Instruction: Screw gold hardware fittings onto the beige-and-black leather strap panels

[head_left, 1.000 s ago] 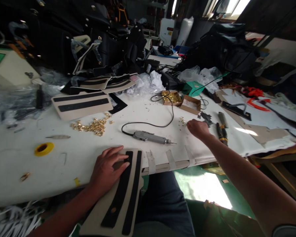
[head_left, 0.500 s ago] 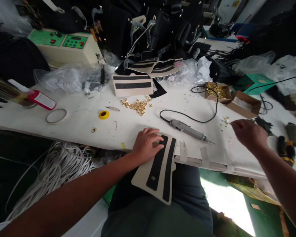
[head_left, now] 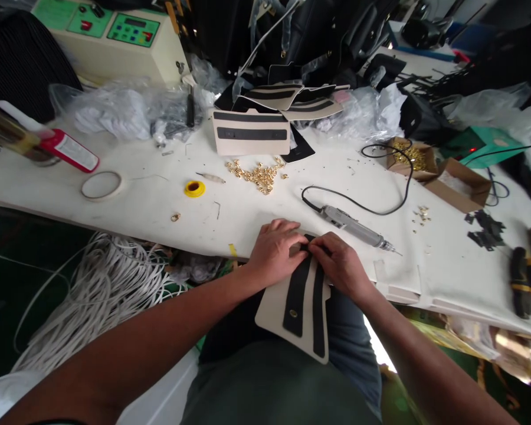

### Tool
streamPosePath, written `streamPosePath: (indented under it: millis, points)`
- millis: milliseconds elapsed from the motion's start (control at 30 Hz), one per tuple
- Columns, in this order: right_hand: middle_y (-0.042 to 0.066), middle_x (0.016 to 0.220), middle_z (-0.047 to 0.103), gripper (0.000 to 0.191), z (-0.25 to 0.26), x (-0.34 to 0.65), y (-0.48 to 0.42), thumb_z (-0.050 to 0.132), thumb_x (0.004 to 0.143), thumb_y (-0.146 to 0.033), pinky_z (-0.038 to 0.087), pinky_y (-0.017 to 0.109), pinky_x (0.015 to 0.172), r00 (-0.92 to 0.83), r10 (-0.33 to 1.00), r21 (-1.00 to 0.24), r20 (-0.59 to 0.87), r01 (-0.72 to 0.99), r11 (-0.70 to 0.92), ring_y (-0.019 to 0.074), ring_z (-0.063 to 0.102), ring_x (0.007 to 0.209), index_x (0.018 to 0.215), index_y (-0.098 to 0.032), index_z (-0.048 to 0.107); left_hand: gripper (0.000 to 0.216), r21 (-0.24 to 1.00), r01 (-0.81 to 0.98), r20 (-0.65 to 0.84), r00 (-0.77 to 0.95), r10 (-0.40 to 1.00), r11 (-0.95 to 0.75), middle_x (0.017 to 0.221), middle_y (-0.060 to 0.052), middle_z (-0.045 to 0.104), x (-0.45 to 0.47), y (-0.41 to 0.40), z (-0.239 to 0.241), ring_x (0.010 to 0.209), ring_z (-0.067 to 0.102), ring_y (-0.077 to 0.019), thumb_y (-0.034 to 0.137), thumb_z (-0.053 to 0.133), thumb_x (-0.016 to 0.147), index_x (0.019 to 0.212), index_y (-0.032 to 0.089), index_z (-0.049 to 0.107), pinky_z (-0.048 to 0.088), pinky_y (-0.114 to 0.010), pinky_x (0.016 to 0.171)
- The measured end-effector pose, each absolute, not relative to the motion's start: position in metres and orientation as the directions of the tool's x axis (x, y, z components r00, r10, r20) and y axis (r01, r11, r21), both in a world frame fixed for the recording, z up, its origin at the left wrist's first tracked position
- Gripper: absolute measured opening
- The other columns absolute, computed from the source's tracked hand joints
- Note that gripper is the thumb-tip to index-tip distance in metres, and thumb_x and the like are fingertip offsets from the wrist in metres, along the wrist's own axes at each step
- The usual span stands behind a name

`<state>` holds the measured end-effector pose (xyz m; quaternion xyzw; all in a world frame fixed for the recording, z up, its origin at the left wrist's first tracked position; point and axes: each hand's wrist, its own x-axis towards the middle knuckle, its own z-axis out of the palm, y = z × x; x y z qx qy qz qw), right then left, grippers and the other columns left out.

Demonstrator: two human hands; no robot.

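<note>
A beige panel with two black strips (head_left: 280,304) slants from the table's front edge down over my lap. On one strip, near the lower end, sits a small round metal fitting (head_left: 293,314). My left hand (head_left: 279,251) lies over the panel's upper end and grips it, thumb on the black strip. Right beside that thumb, my right hand (head_left: 337,262) is pinched at the same strip; whatever is between its fingertips is too small to make out. A grey electric screwdriver (head_left: 354,227) lies on the table just beyond my right hand.
Gold-coloured fittings (head_left: 261,177) lie heaped before a similar panel (head_left: 252,144). A yellow ring (head_left: 194,189) and tape roll (head_left: 101,185) are at left, near a red bottle (head_left: 73,150). Small cardboard boxes (head_left: 462,195), small black pieces (head_left: 487,230) and black-handled pliers (head_left: 524,283) stand right.
My right hand has come from the small fittings at the table's right side to the panel, meeting my left hand. The left hand keeps its hold on the panel. The view has shifted slightly.
</note>
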<state>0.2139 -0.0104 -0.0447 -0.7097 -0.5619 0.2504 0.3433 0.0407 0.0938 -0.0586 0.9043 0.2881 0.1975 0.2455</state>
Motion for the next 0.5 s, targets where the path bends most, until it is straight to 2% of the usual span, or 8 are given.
streamPosePath:
  millis: [133,300,500]
  points:
    - [0.002,0.091,0.066,0.013,-0.0476,0.2127,-0.0112,0.063,0.101,-0.03,0.047,0.033,0.079,0.254,0.966,-0.716,0.057,0.685,-0.138,0.0197,0.064,0.083,0.093,-0.023,0.07,0.017,0.562,0.423,0.21,0.758,0.617,-0.711,0.14,-0.003,0.069,0.0403,0.0937,-0.0575,0.133,0.056,-0.0299,0.033,0.075,0.092,0.109,0.029,0.076,0.049,-0.051,0.104]
    - [0.002,0.089,0.068,0.013,-0.0469,0.2071,-0.0136,0.065,0.1,-0.03,0.048,0.033,0.078,0.292,0.953,-0.716,0.083,0.682,-0.147,0.0199,0.065,0.082,0.092,-0.022,0.071,0.019,0.567,0.416,0.201,0.767,0.61,-0.711,0.141,-0.003,0.068,0.04,0.0939,-0.0576,0.133,0.055,-0.0304,0.034,0.075,0.092,0.11,0.029,0.076,0.048,-0.052,0.105]
    - [0.002,0.088,0.07,0.015,-0.0434,0.2049,-0.0112,0.068,0.096,-0.035,0.047,0.034,0.077,0.373,0.928,-0.741,0.012,0.627,-0.242,0.0206,0.065,0.082,0.089,-0.022,0.073,0.02,0.566,0.418,0.201,0.766,0.611,-0.71,0.143,-0.003,0.068,0.0402,0.0939,-0.0586,0.134,0.054,-0.0301,0.034,0.076,0.091,0.111,0.03,0.077,0.047,-0.052,0.107]
